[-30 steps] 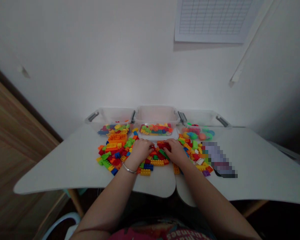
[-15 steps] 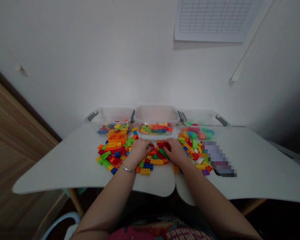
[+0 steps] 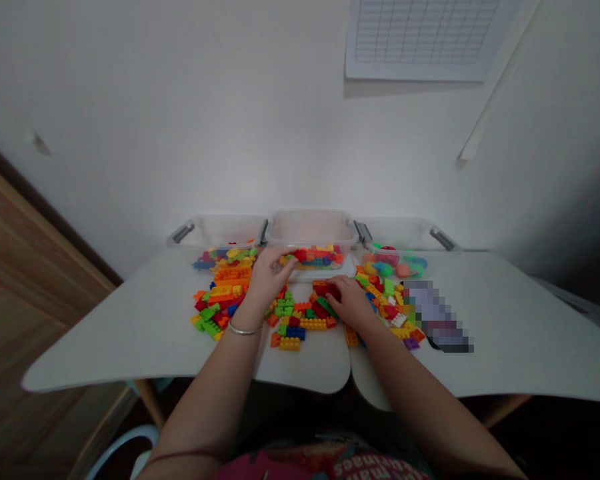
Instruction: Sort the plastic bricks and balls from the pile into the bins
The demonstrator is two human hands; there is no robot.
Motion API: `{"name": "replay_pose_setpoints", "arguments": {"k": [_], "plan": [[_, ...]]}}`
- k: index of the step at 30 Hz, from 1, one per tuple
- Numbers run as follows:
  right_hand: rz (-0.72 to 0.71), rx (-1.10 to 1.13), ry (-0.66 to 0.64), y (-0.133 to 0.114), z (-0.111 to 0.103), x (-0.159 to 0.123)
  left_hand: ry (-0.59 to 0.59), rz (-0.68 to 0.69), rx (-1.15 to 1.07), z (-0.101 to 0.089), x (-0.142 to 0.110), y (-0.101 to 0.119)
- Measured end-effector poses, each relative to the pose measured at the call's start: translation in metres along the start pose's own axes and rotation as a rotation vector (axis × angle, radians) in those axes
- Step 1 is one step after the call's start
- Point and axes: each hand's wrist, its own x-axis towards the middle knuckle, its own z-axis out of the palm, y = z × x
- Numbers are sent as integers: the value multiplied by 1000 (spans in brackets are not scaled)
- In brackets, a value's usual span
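My left hand (image 3: 266, 272) is raised off the table and pinches a small red brick (image 3: 300, 255) just in front of the middle clear bin (image 3: 311, 231). A thin bracelet circles that wrist. My right hand (image 3: 349, 301) rests on the pile of coloured bricks (image 3: 300, 316), its fingers curled over a dark red brick (image 3: 327, 289). The bricks spread across the white table (image 3: 130, 327) in front of three bins.
A left clear bin (image 3: 215, 235) and a right clear bin (image 3: 405, 235) flank the middle one, all holding coloured pieces. A blurred-out dark object (image 3: 436, 319) lies right of the pile. A wooden door (image 3: 20, 300) stands at left, a white wall behind.
My left hand has lifted from the pile and moved forward toward the middle bin with a red brick. The right hand has stayed on the pile.
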Motion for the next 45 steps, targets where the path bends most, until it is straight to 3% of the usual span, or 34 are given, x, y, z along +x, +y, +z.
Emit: {"name": "replay_pose_setpoints", "arguments": {"k": [6, 10, 15, 20, 27, 33, 38, 41, 45], "plan": [[11, -1, 3, -1, 0, 0, 102, -205, -105, 7, 35, -11], [10, 1, 0, -1, -1, 0, 167, -274, -47, 14, 45, -13], [5, 6, -4, 1, 0, 0, 114, -213, 153, 19, 54, -14], [6, 10, -1, 1, 0, 0, 125, -278, 136, 19, 58, -12], [11, 2, -6, 1, 0, 0, 100, -255, 180, 20, 55, -12], [9, 8, -3, 0, -1, 0, 133, -168, 76, 23, 52, -26], [7, 8, 3, 0, -1, 0, 149, -80, 125, 11, 35, -21], [7, 7, 1, 0, -1, 0, 96, -56, 219, 2, 18, -11], [-3, 5, 11, -1, -1, 0, -195, -89, 431, -5, -3, -2]]}}
